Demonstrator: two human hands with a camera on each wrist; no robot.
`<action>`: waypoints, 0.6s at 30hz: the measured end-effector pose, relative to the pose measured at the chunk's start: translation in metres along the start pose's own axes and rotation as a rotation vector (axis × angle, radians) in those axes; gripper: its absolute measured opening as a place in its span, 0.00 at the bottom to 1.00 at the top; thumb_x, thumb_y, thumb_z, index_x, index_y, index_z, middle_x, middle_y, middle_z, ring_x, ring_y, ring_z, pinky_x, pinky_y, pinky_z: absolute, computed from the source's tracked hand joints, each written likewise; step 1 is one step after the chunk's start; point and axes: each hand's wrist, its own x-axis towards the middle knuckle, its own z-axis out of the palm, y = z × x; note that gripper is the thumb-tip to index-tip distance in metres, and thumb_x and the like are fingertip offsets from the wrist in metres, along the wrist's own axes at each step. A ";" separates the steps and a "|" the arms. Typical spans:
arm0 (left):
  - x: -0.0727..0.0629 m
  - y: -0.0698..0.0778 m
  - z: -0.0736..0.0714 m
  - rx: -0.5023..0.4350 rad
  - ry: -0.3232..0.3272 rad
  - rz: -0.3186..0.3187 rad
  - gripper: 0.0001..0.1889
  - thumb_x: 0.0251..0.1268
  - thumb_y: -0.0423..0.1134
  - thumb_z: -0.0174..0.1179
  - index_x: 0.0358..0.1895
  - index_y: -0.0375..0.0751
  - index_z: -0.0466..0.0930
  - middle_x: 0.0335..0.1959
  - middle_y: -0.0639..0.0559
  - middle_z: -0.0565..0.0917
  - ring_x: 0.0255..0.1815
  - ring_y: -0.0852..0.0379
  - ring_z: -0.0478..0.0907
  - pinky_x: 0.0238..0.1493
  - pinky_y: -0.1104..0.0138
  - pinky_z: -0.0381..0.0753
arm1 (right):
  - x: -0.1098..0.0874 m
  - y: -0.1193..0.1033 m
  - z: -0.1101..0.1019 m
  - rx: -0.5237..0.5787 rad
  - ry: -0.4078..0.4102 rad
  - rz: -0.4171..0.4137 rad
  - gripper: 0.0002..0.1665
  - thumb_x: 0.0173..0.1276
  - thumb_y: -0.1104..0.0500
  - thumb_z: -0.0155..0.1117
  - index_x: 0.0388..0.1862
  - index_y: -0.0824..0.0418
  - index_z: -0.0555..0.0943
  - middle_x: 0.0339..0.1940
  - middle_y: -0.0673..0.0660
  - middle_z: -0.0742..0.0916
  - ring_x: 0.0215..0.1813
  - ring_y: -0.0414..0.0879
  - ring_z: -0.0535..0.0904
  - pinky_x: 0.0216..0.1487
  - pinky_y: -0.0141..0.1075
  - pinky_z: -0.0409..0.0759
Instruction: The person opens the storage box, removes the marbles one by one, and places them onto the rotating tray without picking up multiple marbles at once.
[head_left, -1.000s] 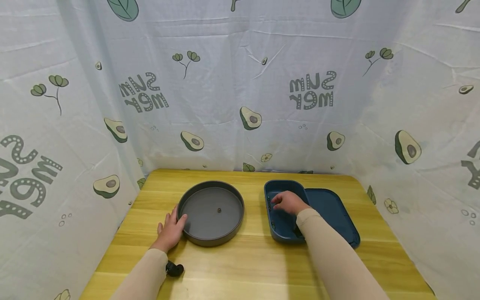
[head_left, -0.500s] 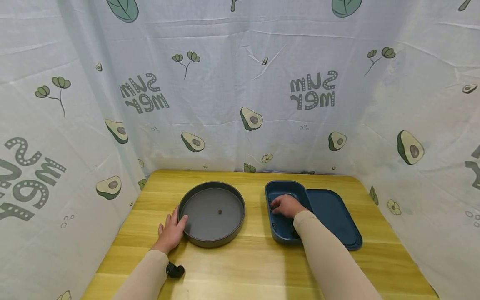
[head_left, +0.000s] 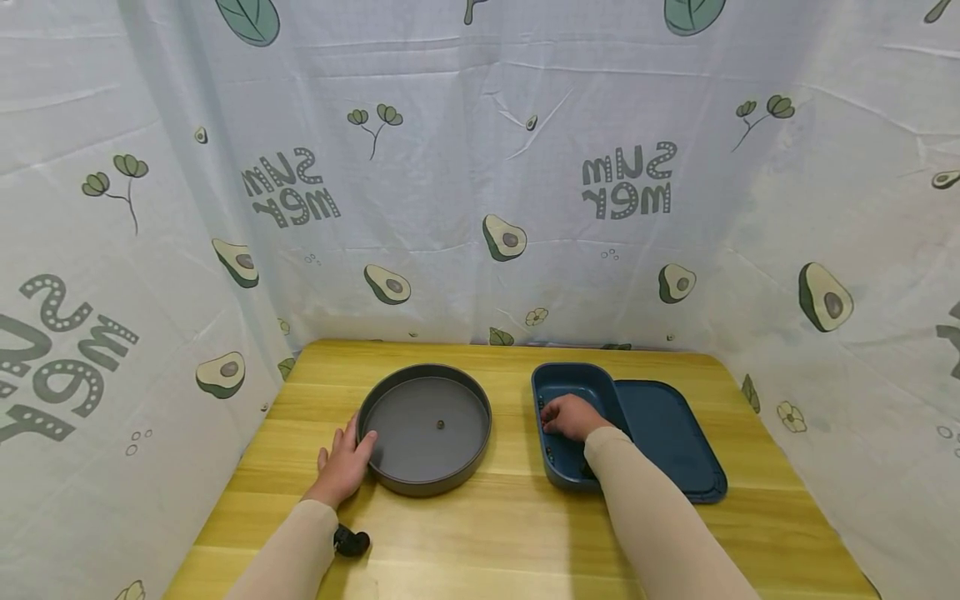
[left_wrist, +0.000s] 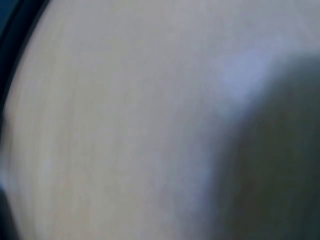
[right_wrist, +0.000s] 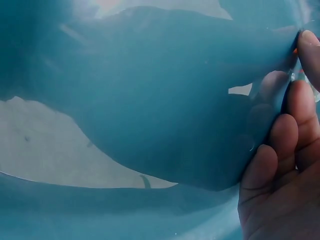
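In the head view, my left hand [head_left: 345,467] rests against the left side of a round grey pan [head_left: 405,442], fingers spread along the outer wall and thumb at the rim. One small brown marble-like ball [head_left: 440,425] lies inside the pan. My right hand [head_left: 573,417] reaches into a deep blue rectangular box [head_left: 573,377], fingers curled down by its left inner wall. The right wrist view shows a small glassy marble [right_wrist: 301,75] with orange bits between thumb and forefinger, partly hidden by them. Other small dark marbles [head_left: 550,455] lie along that wall.
A flat blue lid [head_left: 671,442] lies right of the box, partly behind the right forearm. Both stand on a yellow wooden table [head_left: 465,542]. A black wrist camera [head_left: 351,542] sticks out beside the left sleeve. Printed white curtains [head_left: 442,192] enclose the table.
My right hand has moved slightly toward me along the box's left wall, its fingers lower and more curled. The left hand and pan keep their places.
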 end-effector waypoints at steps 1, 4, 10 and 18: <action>0.000 0.000 0.000 0.000 0.000 0.000 0.38 0.88 0.59 0.35 0.88 0.46 0.36 0.87 0.31 0.45 0.87 0.27 0.31 0.79 0.31 0.18 | 0.001 0.001 0.001 0.003 0.002 0.001 0.08 0.68 0.63 0.75 0.46 0.58 0.91 0.45 0.52 0.93 0.47 0.45 0.84 0.57 0.49 0.85; 0.001 0.000 0.000 -0.002 0.001 0.000 0.38 0.88 0.59 0.35 0.88 0.46 0.36 0.87 0.31 0.45 0.87 0.27 0.31 0.79 0.31 0.18 | 0.002 0.002 0.002 0.015 0.003 0.013 0.08 0.69 0.63 0.74 0.46 0.58 0.91 0.45 0.52 0.93 0.47 0.46 0.84 0.59 0.50 0.84; 0.001 0.000 0.000 -0.005 0.003 -0.004 0.38 0.88 0.58 0.35 0.88 0.45 0.36 0.87 0.31 0.45 0.87 0.27 0.31 0.78 0.31 0.18 | 0.001 0.000 0.002 0.028 0.005 0.023 0.08 0.68 0.63 0.74 0.46 0.59 0.91 0.46 0.53 0.93 0.48 0.46 0.84 0.59 0.50 0.84; 0.000 0.000 0.000 -0.006 0.003 -0.007 0.38 0.88 0.58 0.35 0.88 0.45 0.36 0.87 0.32 0.45 0.87 0.28 0.30 0.79 0.31 0.18 | 0.002 0.000 0.002 0.020 0.011 0.023 0.08 0.68 0.63 0.74 0.46 0.59 0.91 0.46 0.53 0.93 0.49 0.47 0.83 0.62 0.52 0.82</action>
